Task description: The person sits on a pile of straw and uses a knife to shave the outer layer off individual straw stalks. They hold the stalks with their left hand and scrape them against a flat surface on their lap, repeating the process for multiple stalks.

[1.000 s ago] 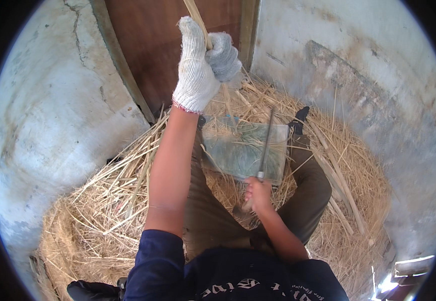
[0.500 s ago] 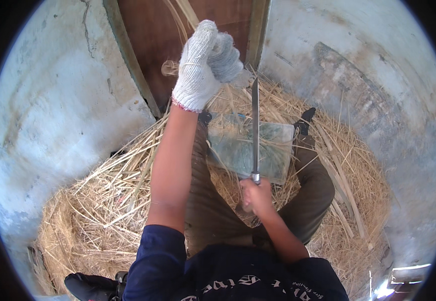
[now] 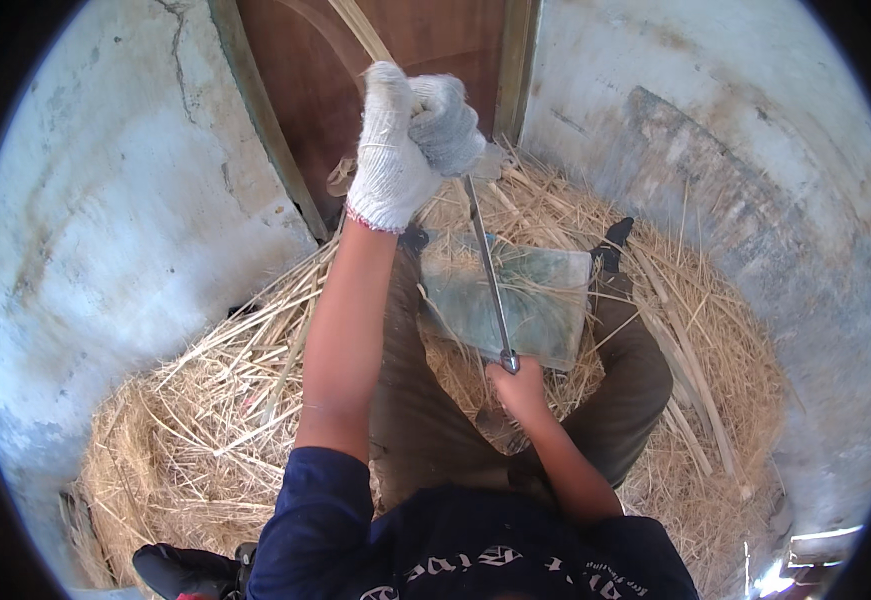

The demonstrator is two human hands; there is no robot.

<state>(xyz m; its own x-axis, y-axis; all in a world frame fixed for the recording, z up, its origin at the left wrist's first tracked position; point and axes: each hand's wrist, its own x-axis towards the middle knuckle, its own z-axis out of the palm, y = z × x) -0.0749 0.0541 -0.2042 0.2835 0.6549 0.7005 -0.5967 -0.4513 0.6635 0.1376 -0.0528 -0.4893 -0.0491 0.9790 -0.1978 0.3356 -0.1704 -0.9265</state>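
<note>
My left hand (image 3: 405, 145), in a white knitted glove, is raised in front of the door and closed around pale, thin split strips (image 3: 360, 28) that look like bamboo. They stick out above the fist toward the top edge; their lower ends are hidden by the glove. My bare right hand (image 3: 520, 392) grips the handle of a long, narrow knife (image 3: 489, 272). Its blade points up and slightly left, with the tip just under the glove; whether it touches the strips cannot be made out.
A greenish translucent sheet (image 3: 515, 305) lies between my legs. Straw-like shavings (image 3: 205, 440) cover the floor around me, with longer strips (image 3: 690, 385) on the right. Ahead stands a brown door (image 3: 300, 90) between pale, stained walls (image 3: 105, 200). A black object (image 3: 185, 572) lies at lower left.
The knife's blade has swung from nearly upright to a leftward tilt, bringing its tip close to the glove. My left hand has dropped slightly, still gripping the strips.
</note>
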